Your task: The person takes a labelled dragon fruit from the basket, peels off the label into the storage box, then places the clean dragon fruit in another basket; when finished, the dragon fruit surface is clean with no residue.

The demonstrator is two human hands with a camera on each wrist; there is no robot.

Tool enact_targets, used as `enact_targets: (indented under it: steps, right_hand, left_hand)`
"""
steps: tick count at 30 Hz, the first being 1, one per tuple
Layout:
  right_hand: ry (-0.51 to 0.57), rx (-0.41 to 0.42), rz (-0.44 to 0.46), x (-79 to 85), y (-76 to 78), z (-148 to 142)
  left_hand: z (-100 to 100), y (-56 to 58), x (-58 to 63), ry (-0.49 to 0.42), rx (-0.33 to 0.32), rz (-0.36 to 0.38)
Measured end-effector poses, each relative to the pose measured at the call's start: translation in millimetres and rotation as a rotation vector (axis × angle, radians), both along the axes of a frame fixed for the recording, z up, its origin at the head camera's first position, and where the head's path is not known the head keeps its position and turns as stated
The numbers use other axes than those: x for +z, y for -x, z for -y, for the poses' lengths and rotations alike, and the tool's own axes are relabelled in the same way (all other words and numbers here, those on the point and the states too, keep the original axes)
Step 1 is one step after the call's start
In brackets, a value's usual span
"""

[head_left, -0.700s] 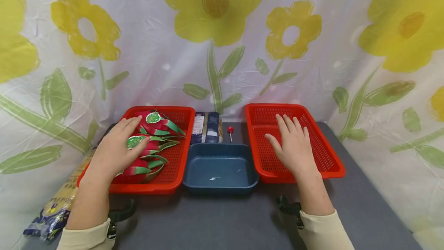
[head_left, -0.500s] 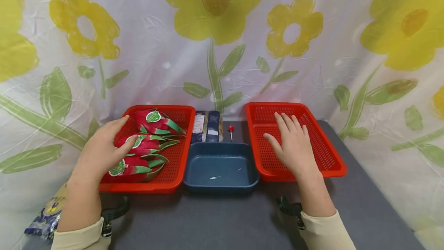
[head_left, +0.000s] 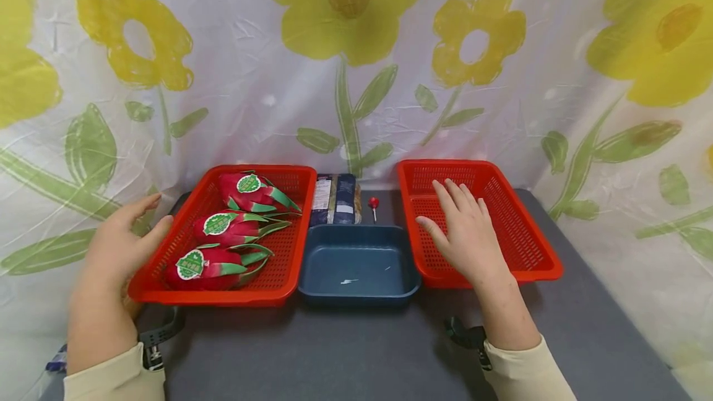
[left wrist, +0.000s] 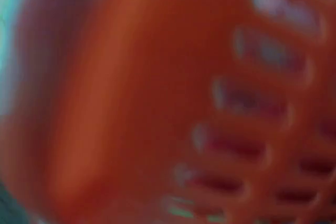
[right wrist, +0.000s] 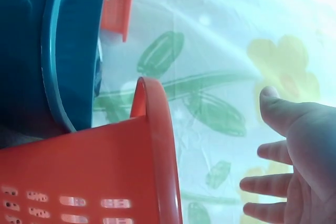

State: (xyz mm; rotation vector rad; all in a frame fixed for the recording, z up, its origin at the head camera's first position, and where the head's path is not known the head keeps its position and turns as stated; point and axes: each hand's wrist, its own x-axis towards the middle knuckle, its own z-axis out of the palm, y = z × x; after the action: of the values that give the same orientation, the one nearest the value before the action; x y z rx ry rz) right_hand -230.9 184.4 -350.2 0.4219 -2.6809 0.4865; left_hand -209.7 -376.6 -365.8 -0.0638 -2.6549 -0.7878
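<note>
At the lower left of the head view the left hand (head_left: 114,251) hangs just outside the left basket (head_left: 167,293), fingers loosely spread and holding nothing. Three dragon fruits (head_left: 228,228) lie in that basket. At centre sits a blue tray (head_left: 356,293) on the worktop (head_left: 345,357). Right of it, the right hand (head_left: 468,237) hovers flat over the right basket (head_left: 535,265), fingers straight, holding nothing. This looks like the step before a pick: next, reach in and close round one fruit.

grey table (head_left: 334,357): red baskets (head_left: 284,277), blue tray (head_left: 359,293).
</note>
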Motion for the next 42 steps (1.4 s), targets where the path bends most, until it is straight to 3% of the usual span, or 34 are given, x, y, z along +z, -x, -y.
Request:
enact_targets:
  steps: [6,10,13,21,28,36,42]
  right_hand:
    - [0.008,0.033,0.016,0.0,-1.3,7.3]
    - [0.051,0.078,0.034,-1.3,-3.2,12.5]
    - [0.091,0.113,0.05,-2.3,-5.9,17.7]
    - [0.16,0.162,0.094,-2.3,-15.2,32.8]
    - [0.261,0.274,0.034,2.6,-20.7,50.2]
    - [0.287,0.438,0.0,8.3,-17.3,95.7]
    - [0.278,0.532,0.032,9.0,-16.6,137.1]
  left_hand:
    - [23.7,6.7,-22.3,-0.048,0.006,0.079]
    - [32.8,15.3,-39.9,-0.061,-0.033,0.132]
    - [35.1,18.4,-45.7,-0.053,-0.054,0.145]
    - [29.2,19.6,-44.6,-0.078,-0.052,0.134]
    - [23.5,22.5,-46.0,-0.102,-0.039,0.144]
    - [25.9,20.6,-45.9,-0.142,-0.018,0.188]
    - [24.9,20.4,-45.5,-0.143,-0.02,0.172]
